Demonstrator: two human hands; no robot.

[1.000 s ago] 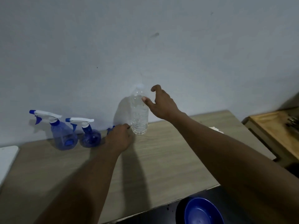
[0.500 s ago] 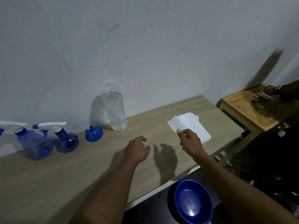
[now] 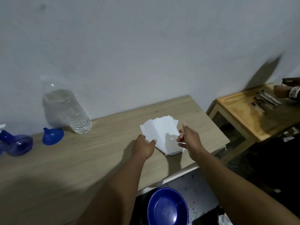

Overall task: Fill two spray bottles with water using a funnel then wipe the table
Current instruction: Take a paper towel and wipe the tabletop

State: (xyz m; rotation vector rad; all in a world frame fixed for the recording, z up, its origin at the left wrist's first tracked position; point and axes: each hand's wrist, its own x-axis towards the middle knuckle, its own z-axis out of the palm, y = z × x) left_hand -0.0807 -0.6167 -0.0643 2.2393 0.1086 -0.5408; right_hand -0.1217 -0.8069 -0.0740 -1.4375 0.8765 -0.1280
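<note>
**Near to far.** A blue bowl is sitting at the bottom of the frame, below the edge of the surface. At centre, the left hand is pinching the left edge of the paper, its grip closing on a lifted sheet. The right hand is hovering at the paper's right edge with fingers half curled; whether its grip has hold of a sheet cannot be told. Farther left, the funnel is lying mouth down between a spray bottle at the frame's left edge and the water bottle, which is standing by the wall.

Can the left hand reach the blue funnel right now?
Probably yes: only bare table lies between the left hand and the blue funnel, though it is holding the paper tissues.
</note>
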